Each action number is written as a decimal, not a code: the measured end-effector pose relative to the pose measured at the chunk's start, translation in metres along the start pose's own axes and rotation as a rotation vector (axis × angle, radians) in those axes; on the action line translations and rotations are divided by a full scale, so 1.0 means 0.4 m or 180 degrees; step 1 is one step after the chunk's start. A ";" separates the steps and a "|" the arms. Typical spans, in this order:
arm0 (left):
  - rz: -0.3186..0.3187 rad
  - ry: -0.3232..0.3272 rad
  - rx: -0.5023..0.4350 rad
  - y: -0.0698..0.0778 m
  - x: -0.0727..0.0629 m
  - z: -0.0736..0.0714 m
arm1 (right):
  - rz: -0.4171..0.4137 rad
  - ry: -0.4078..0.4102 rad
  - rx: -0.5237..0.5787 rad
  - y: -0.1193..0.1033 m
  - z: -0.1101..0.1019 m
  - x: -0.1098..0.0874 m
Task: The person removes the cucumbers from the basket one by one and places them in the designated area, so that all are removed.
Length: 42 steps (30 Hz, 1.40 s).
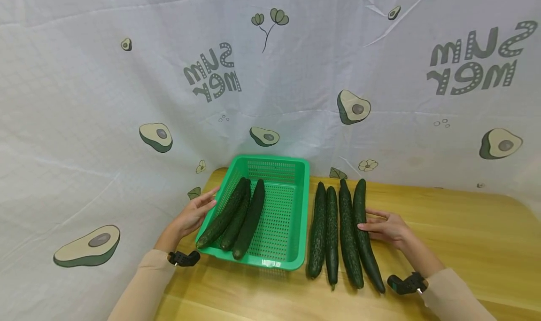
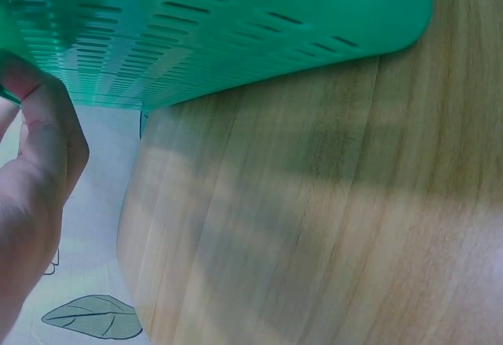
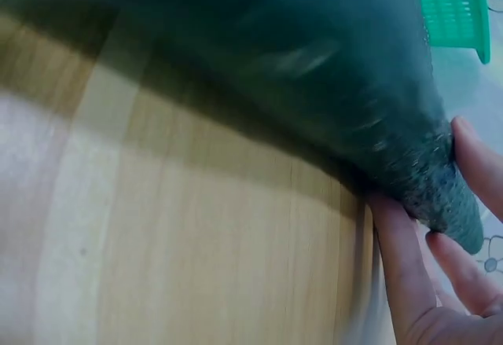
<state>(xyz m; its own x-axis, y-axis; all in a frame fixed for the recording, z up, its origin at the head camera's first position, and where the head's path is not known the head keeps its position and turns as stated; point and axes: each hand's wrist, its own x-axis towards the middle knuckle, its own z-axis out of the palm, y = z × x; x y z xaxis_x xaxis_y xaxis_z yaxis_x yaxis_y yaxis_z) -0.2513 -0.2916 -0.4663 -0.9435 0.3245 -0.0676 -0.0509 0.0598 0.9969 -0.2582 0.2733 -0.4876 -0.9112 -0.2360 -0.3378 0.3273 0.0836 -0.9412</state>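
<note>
A green plastic basket point(image 1: 305, 208) stands on the wooden table, with three dark green cucumbers point(image 1: 253, 217) lying side by side along its left part. My left hand point(image 1: 195, 214) holds the basket's left rim; in the left wrist view its fingers point(image 2: 49, 137) bend at the basket's wall point(image 2: 314, 7). To the right of the basket, several cucumbers point(image 1: 331, 236) lie in a row, pointing away from me. My right hand point(image 1: 386, 228) grips the rightmost cucumber point(image 1: 367, 250) near its upper half. Close up in the right wrist view, thumb and fingers point(image 3: 402, 266) pinch that cucumber point(image 3: 338, 93) from both sides.
Behind the table hangs a white cloth point(image 1: 304, 100) printed with avocados and lettering; it also covers the left side. The wooden table point(image 1: 460, 236) extends to the right past my right hand. Black wrist cameras point(image 1: 184, 258) sit on both wrists.
</note>
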 end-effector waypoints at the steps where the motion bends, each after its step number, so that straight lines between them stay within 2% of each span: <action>1: -0.0005 0.0005 0.0012 0.000 -0.001 0.000 | -0.0010 0.0030 -0.0059 -0.001 0.002 0.000; 14: -0.0028 0.0047 0.0084 -0.007 -0.006 0.001 | -0.0025 0.0236 -0.0307 0.001 0.011 -0.004; 25: -0.0094 0.0118 0.0080 -0.007 -0.007 0.001 | -0.0095 0.0167 -0.0440 0.011 0.000 -0.002; 33: -0.0034 0.0037 -0.0009 -0.005 -0.003 0.000 | -0.0083 0.0097 -0.0180 0.013 -0.013 0.001; 42: -0.0037 0.0046 -0.0014 -0.004 0.000 -0.001 | -0.0054 0.0044 0.0015 0.012 -0.024 -0.005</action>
<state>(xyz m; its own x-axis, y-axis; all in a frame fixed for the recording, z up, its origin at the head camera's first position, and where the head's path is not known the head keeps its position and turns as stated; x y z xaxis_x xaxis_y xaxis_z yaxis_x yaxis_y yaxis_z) -0.2512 -0.2921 -0.4678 -0.9475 0.3101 -0.0785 -0.0631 0.0594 0.9962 -0.2573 0.2834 -0.4913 -0.9200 -0.2239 -0.3218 0.3129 0.0751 -0.9468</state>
